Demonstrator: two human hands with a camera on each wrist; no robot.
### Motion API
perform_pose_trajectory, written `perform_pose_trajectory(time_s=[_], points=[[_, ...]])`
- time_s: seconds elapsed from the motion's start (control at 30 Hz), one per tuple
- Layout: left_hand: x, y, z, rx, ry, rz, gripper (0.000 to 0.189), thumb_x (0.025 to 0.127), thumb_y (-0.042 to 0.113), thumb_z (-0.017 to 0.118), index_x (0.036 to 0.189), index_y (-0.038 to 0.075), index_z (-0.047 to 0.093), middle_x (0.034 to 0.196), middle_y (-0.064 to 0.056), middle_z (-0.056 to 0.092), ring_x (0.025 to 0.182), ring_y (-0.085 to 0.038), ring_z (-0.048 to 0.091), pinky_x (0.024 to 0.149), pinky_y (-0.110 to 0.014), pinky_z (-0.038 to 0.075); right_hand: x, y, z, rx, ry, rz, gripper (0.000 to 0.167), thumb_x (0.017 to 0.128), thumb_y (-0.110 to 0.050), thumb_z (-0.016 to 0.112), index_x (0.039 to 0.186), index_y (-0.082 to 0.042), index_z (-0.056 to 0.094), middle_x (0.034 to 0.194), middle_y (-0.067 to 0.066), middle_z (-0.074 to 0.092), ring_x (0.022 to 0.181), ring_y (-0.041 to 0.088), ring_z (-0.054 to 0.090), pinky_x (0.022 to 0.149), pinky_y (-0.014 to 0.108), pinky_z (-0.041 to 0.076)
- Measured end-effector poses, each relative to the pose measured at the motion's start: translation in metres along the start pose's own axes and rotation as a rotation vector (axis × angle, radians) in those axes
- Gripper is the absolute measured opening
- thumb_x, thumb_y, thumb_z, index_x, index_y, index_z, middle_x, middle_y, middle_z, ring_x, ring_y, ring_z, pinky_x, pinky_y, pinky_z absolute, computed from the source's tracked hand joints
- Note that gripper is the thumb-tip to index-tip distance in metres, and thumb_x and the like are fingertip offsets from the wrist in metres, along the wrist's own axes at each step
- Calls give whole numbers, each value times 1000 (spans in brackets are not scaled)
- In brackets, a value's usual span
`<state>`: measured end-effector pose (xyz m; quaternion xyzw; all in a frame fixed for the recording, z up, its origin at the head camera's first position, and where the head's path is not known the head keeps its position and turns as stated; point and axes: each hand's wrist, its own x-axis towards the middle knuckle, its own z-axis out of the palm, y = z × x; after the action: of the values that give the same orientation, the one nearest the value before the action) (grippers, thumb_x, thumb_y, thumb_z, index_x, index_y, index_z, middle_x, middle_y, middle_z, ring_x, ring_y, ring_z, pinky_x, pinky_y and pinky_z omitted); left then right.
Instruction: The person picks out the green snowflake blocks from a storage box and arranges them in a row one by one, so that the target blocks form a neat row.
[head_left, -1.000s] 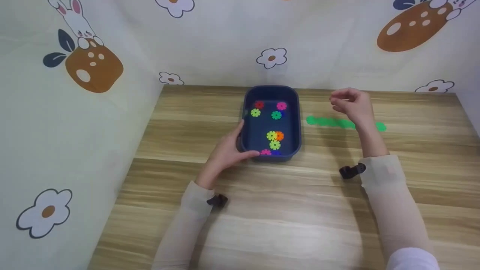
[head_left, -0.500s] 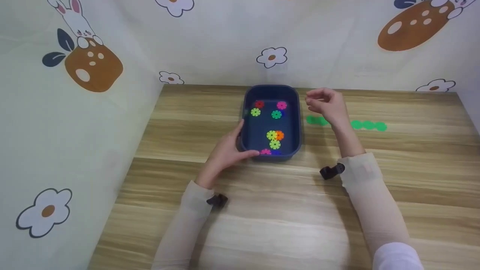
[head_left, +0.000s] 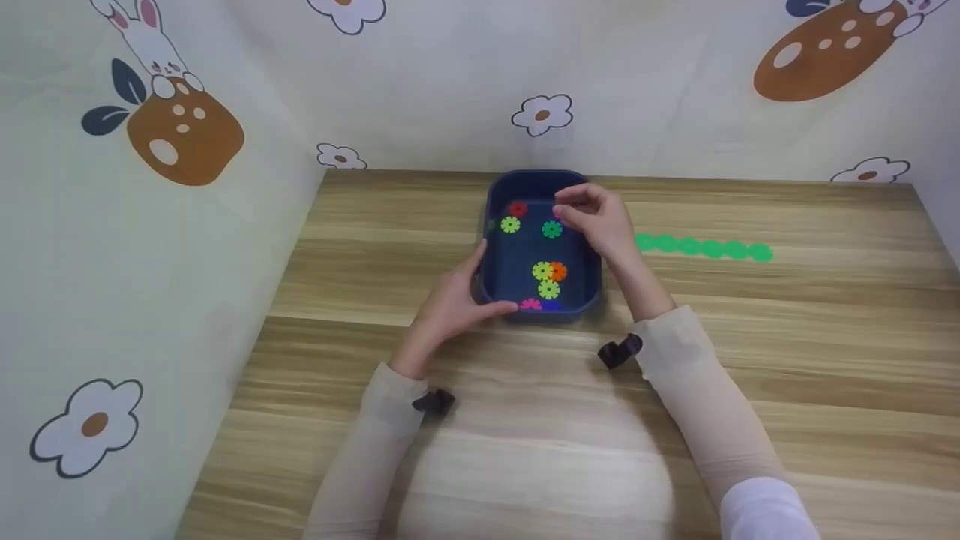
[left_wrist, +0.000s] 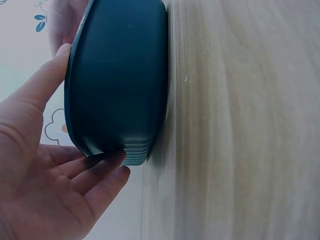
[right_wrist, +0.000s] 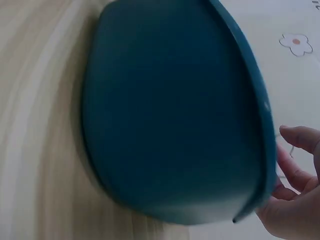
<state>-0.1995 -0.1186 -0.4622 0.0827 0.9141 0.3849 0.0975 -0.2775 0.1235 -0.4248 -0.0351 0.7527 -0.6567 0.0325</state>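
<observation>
Risk first: my right hand [head_left: 600,221] hovers over the far right part of the dark blue tray [head_left: 592,296], fingers curled toward the thumb at the spot where a pink gear piece [head_left: 557,212] barely peeks out. I cannot tell if it grips that piece yet, since the fingers hide the contact. If the pinch is shallow, I judge the piece could slip and drop back among the others, or knock the green gear piece [head_left: 552,229] just beside the fingertips. The wrist passes over the tray's right wall, so a low arm could nudge the tray.

My left hand [head_left: 450,304] steadies the tray at its near left corner: thumb along the left wall, fingers curled round the corner wall, as the left wrist view also shows [left_wrist: 45,165]. If it lets go, the tray could slide on the smooth bench [head_left: 525,420].

Pieces look like small flat plastic discs with notched edges, light, easy to flick. Ahead of the left fingertips lies a yellow-green, orange and green cluster [head_left: 550,276]. A row of green pieces [head_left: 705,248] lies on the bench right of the right hand.
</observation>
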Motion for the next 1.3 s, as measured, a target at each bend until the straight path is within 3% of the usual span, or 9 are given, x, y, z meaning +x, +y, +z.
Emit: perform_pose_trajectory(time_s=[0.1, 0.3, 0.53, 0.7, 0.87, 1.3], points=[[0, 1, 0, 2, 0, 0, 110, 77, 52, 82, 161, 19, 18, 163, -11, 31, 149, -28, 35, 123, -46, 31, 1, 3, 11, -56, -3, 2, 35, 92, -15, 71, 122, 0, 65, 120, 13, 63, 101, 14, 63, 90, 19, 55], [-1, 2, 1, 12, -11, 4, 110, 78, 52, 81, 161, 19, 17, 164, -11, 30, 149, -29, 34, 123, -47, 31, 6, 15, 25, -120, 27, 27, 39, 90, -13, 72, 126, -1, 62, 140, 19, 51, 126, 35, 52, 110, 41, 45], [-2, 3, 0, 6, -16, 12, 110, 78, 51, 81, 161, 18, 16, 164, -12, 29, 149, -31, 34, 123, -48, 30, 13, 23, 32, -258, 11, 117, 45, 90, -18, 72, 130, -2, 59, 144, 21, 48, 131, 35, 45, 116, 45, 36], [-3, 1, -1, -3, -9, 10, 110, 78, 52, 81, 161, 19, 16, 164, -11, 29, 149, -29, 33, 123, -47, 31, 14, 24, 35, -357, -97, 190, 46, 92, -18, 70, 133, -4, 56, 144, 19, 52, 131, 33, 49, 114, 45, 41], [-3, -1, 0, 4, 0, 4, 108, 79, 51, 80, 161, 20, 17, 164, -10, 31, 149, -30, 35, 121, -48, 33, 12, 28, 39, -415, -225, 209, 43, 89, -9, 72, 129, -3, 61, 135, 16, 61, 125, 31, 56, 108, 43, 48], [-1, -1, 0, 3, 2, 15, 106, 80, 49, 80, 161, 19, 18, 164, -11, 30, 149, -30, 34, 122, -47, 31, 7, 32, 48, -671, -463, 39, 34, 81, 2, 76, 114, -5, 72, 111, 14, 71, 100, 24, 62, 96, 40, 54]])
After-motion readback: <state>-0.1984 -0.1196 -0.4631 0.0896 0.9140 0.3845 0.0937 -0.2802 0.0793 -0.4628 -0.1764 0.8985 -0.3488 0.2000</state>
